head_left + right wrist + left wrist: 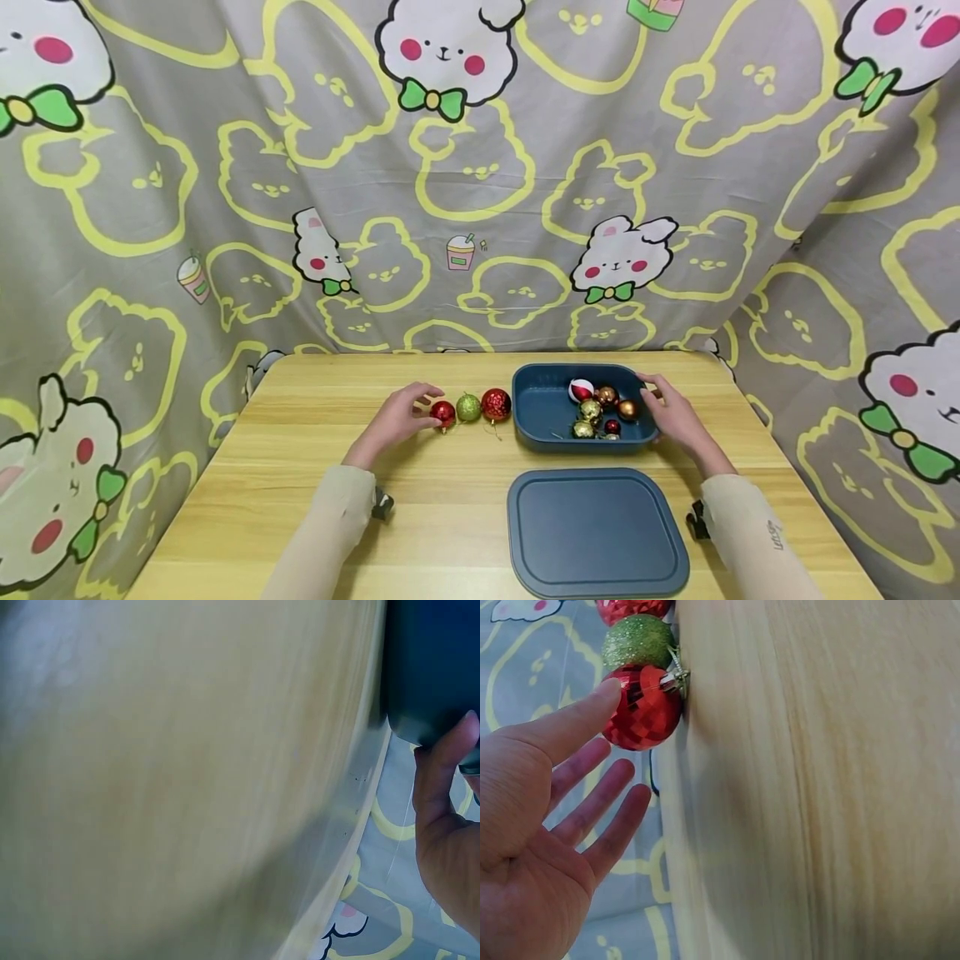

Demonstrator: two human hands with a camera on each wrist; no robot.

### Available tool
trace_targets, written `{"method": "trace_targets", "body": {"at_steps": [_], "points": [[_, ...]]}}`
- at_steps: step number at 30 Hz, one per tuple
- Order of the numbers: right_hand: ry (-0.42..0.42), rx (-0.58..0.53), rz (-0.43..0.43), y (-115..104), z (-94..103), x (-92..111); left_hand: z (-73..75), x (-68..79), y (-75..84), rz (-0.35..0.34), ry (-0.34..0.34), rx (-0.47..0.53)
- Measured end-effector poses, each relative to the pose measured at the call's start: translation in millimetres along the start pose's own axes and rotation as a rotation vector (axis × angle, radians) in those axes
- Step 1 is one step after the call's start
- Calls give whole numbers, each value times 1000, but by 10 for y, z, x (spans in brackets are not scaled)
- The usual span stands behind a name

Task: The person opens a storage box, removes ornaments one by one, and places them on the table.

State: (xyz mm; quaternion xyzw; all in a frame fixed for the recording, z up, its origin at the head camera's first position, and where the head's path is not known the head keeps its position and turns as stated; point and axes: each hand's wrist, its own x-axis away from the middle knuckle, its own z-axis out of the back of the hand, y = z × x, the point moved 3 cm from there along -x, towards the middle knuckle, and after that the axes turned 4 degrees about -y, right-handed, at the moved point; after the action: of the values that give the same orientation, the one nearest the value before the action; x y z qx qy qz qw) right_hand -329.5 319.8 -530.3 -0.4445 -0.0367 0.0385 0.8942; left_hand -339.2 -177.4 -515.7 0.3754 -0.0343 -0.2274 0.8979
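Three baubles stand in a row left of the dark blue box: a small red bauble, a green glitter bauble and a larger red bauble. My left hand is at the small red one, its fingers spread and fairly straight. In the left wrist view the thumb overlaps that faceted bauble; whether it touches is unclear. My right hand holds the right end of the blue box, thumb against its outer wall, other fingers partly hidden. Several gold, copper, red and striped baubles lie inside, mostly toward the right.
A flat blue lid lies on the wooden table in front of the box. Behind and beside the table hangs a grey curtain with cartoon animals. A dark strap piece shows at my left wrist.
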Motion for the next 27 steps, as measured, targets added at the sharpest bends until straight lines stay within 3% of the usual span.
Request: {"method": "trace_targets", "body": {"at_steps": [6,13,27], "points": [[-4,-1,-5,-21,0,6,46,-25,79,11,13,-1],[-4,1,-9,-28,-1,12,23,-152,315,-67,59,-14],[-5,3,-14,-25,-8,3,-451,-445,908,-194,-33,33]]}}
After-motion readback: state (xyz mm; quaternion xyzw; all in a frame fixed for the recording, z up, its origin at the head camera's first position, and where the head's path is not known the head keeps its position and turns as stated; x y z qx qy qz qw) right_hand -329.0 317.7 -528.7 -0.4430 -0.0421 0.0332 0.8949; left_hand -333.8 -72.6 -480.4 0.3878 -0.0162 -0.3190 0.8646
